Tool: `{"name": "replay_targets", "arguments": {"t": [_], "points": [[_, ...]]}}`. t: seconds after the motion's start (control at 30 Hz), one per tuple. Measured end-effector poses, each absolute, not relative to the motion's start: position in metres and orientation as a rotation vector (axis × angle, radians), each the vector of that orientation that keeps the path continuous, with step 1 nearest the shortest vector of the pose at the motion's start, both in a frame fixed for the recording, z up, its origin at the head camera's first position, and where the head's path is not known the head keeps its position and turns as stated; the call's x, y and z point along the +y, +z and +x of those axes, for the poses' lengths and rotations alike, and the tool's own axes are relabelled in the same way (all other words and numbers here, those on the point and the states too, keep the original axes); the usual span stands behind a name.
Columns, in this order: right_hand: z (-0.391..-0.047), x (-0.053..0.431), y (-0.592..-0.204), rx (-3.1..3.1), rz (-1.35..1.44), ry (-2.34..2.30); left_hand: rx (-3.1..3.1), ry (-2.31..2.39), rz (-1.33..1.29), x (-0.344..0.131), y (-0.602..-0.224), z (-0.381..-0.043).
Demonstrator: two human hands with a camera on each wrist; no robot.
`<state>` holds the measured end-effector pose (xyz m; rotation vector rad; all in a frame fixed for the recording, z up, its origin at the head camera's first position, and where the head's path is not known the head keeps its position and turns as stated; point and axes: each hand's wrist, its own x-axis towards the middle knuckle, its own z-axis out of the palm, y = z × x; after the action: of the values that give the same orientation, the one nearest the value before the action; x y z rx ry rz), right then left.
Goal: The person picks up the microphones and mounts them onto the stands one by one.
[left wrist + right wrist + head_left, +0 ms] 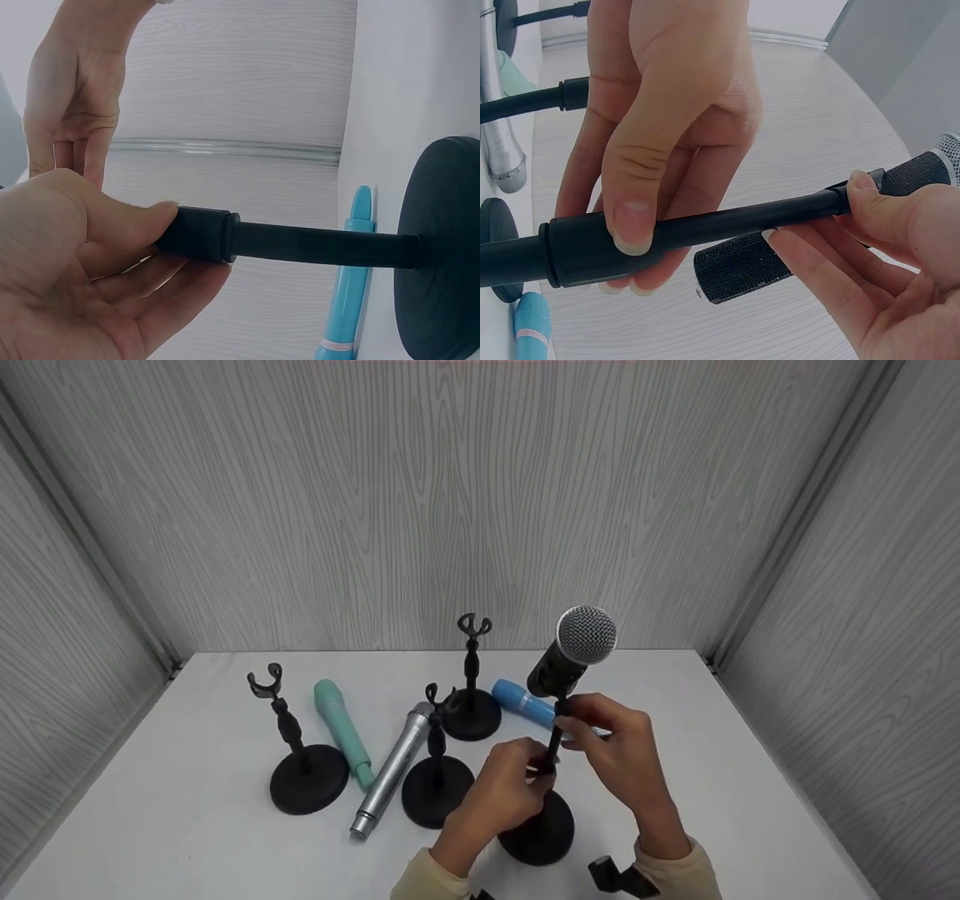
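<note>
Black microphone (568,658) sits atop the stand (538,840), right of the frame's centre, long axis slanting to upper right across the near-upright stem (553,748). Both hands engaged: left hand (501,789) pinches the collar (199,234) lower down; right hand (619,746), nearer the microphone, pinches the stem's top.

Both wrist views near one stand (322,244)

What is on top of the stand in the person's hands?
A black microphone with a silver mesh head sits tilted atop the stand. In the right wrist view, the right hand covers part of where the two meet, so the fit is partly hidden.
</note>
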<state>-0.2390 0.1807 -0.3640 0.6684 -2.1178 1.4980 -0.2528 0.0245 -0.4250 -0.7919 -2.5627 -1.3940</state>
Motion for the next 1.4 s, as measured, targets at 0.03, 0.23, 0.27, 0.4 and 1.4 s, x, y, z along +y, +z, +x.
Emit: {"name": "replay_targets", "arguments": {"t": [0.03, 0.23, 0.27, 0.4, 1.4], "points": [[-0.239, 0.181, -0.364, -2.119, 0.666, 1.498, -2.560, -1.380, -0.781, 0.024, -0.425, -0.253], [-0.245, 0.184, -0.370, -2.131, 0.658, 1.478, -2.552, -1.403, -0.692, 0.025, -0.424, -0.255], [-0.246, 0.185, -0.371, -2.131, 0.662, 1.472, -2.551, -1.419, -0.685, 0.025, -0.424, -0.255], [-0.246, 0.185, -0.373, -2.126, 0.673, 1.462, -2.538, -1.442, -0.698, 0.025, -0.424, -0.255], [-0.247, 0.183, -0.374, -2.103, 0.709, 1.503, -2.474, -1.301, -0.629, 0.026, -0.423, -0.251]]}}
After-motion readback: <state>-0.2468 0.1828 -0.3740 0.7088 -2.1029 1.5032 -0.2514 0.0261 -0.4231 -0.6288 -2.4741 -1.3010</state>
